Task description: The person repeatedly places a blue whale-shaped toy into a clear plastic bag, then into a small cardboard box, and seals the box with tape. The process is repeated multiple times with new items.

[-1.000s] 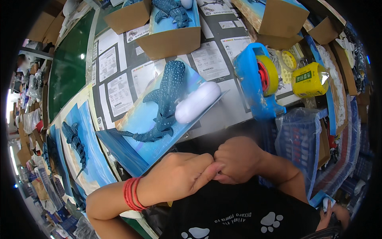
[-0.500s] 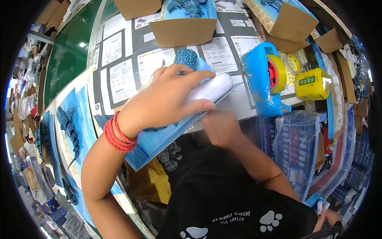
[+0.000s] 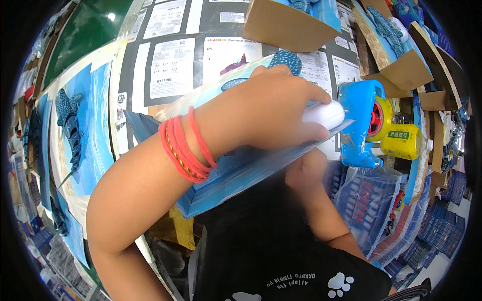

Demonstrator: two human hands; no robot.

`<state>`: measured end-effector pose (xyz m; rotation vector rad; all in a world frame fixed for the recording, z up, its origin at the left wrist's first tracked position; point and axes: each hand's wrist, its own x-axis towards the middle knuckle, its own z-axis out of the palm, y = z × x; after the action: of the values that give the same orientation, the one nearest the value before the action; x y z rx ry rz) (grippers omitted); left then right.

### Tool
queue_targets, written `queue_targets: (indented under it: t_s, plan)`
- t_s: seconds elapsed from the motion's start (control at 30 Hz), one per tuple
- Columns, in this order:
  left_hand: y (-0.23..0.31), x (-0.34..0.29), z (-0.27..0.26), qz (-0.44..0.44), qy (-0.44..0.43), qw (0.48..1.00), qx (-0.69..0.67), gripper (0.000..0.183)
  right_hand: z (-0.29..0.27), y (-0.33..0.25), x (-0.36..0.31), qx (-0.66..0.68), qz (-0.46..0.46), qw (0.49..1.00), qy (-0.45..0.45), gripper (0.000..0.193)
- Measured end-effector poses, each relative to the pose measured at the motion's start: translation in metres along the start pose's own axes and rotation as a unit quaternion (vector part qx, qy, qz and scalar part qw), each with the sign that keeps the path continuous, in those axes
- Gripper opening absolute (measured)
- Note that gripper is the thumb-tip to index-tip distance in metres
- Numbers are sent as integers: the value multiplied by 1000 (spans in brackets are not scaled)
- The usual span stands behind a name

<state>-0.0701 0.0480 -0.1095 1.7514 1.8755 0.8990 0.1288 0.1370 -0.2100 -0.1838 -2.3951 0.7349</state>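
Observation:
My left hand (image 3: 271, 108), with red cord bracelets at the wrist, is closed over a smooth white rounded piece (image 3: 326, 114), possibly a remote control. That piece rests on a blue sea-printed card tray (image 3: 226, 193), held tilted over the table's front. A dotted blue toy shark (image 3: 286, 61) lies on the same card, mostly hidden under my hand and arm. Just below the card's near right edge, my right hand (image 3: 306, 173) is curled into a fist. Its fingertips are turned away, and what they grip is hidden.
A blue tape dispenser (image 3: 356, 125) with yellow tape stands at the right, beside a yellow-labelled bottle (image 3: 401, 141). Open brown cartons (image 3: 286, 27) line the far side. Another toy shark (image 3: 70, 125) lies on a card at left. Plastic-wrapped stacks (image 3: 366, 200) stand at lower right.
My view has shifted, so the table things sit differently. The card and both hands appear farther right, nearer the tape dispenser. My left hand still covers the white piece.

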Motion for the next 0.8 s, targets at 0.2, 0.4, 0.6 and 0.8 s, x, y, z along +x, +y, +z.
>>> queue_targets:
  t_s: [0.2, 0.4, 0.6, 0.8]
  plan:
    - [1, -3, 5, -10, -2, 1000, 15, 53, 2, -9, 5, 34, 34, 999, 11, 25]
    - [7, -1, 2, -10, -17, 998, 58, 60, -4, -9, 3, 23, 47, 999, -1, 28]
    - [1, -2, 11, -13, 33, 998, 59, 80, -7, -19, -2, 209, 209, 954, -44, 33]
    - [19, 6, 9, -57, 3, 995, 83, 68, -7, -28, -14, 760, 428, 487, -48, 23]
